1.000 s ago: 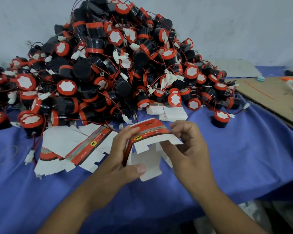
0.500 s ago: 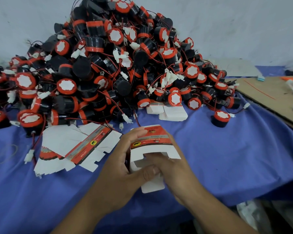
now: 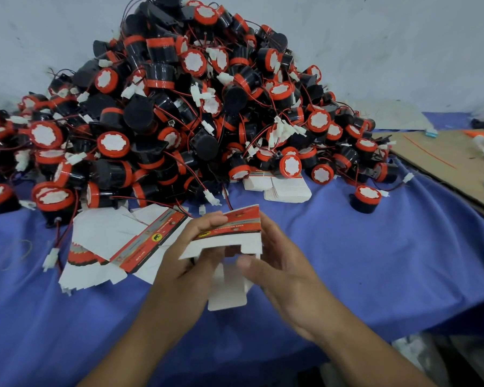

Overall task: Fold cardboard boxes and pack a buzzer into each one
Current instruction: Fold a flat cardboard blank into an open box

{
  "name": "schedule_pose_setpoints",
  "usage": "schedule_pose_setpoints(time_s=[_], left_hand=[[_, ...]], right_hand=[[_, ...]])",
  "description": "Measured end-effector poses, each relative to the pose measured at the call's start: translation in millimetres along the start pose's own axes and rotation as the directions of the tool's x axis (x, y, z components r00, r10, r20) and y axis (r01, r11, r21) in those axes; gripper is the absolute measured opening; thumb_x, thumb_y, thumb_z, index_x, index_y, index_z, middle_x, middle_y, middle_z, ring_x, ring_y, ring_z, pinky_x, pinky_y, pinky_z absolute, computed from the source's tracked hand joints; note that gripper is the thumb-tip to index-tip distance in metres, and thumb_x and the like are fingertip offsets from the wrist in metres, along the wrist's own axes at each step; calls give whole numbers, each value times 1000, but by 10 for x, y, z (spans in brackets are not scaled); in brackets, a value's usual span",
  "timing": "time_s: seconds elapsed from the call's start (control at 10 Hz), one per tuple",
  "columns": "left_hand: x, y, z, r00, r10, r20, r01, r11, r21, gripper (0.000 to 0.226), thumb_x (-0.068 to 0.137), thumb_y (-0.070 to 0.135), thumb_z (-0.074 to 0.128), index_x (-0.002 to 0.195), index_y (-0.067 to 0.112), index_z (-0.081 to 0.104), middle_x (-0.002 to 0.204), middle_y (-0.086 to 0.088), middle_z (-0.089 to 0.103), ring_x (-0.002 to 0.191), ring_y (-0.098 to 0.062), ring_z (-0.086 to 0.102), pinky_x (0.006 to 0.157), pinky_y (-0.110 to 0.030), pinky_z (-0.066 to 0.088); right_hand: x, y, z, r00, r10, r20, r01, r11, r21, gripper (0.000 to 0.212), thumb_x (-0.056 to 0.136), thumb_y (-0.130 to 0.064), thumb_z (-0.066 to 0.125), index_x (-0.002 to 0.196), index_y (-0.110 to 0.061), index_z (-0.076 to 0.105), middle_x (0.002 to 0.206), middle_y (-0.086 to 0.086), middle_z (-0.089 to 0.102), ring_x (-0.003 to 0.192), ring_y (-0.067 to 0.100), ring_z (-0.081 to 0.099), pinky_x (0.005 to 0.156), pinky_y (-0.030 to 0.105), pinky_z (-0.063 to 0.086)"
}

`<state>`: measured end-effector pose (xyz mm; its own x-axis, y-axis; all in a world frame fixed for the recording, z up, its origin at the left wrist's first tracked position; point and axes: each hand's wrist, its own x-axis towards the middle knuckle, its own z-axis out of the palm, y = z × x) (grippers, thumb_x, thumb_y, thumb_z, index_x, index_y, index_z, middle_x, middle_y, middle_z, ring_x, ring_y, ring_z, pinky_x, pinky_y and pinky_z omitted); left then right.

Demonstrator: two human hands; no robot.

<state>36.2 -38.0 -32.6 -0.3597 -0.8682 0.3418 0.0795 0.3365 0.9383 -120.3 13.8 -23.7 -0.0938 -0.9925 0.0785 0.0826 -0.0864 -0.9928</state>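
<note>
A: Head view. Where is the box?
B: The small red-and-white cardboard box (image 3: pixel 229 238) is held over the blue cloth (image 3: pixel 375 261), just in front of the heap of black-and-red round buzzers (image 3: pixel 179 107). It is partly formed, and white flaps hang open on its near side.
A: Hands?
B: The left hand (image 3: pixel 185 263) grips the box's left side, fingers curled over the red printed panel. The right hand (image 3: pixel 285 269) holds the right side, with the thumb, blurred, across the white flaps.
A: Around the heap?
B: Fanned flat white-and-red box blanks (image 3: pixel 118 241) lie at its front-left foot. A stack of white cards (image 3: pixel 287 188) touches its front edge. One lone black-and-red buzzer (image 3: pixel 365 198) stands just right of the heap. A brown cardboard sheet (image 3: pixel 444 157) lies further right.
</note>
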Motion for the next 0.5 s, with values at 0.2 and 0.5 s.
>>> schedule_pose_setpoints(time_s=[0.2, 0.5], left_hand=[[64, 141, 104, 984, 85, 156, -115, 975, 191, 45, 93, -9, 56, 120, 27, 56, 121, 44, 52, 120, 18, 47, 94, -3, 37], [52, 67, 94, 979, 51, 197, -79, 988, 135, 60, 71, 65, 62, 120, 31, 56, 136, 21, 48, 130, 11, 41, 100, -7, 35]], right_hand=[[20, 56, -73, 994, -36, -105, 25, 995, -99, 49, 92, -2, 69, 128, -32, 55, 109, -22, 72, 101, -1, 69, 76, 12, 54], [10, 114, -66, 986, -65, -151, 47, 992, -121, 58, 86, -3, 73, 135, -22, 48, 109, -9, 71, 103, 7, 69, 81, 17, 55]])
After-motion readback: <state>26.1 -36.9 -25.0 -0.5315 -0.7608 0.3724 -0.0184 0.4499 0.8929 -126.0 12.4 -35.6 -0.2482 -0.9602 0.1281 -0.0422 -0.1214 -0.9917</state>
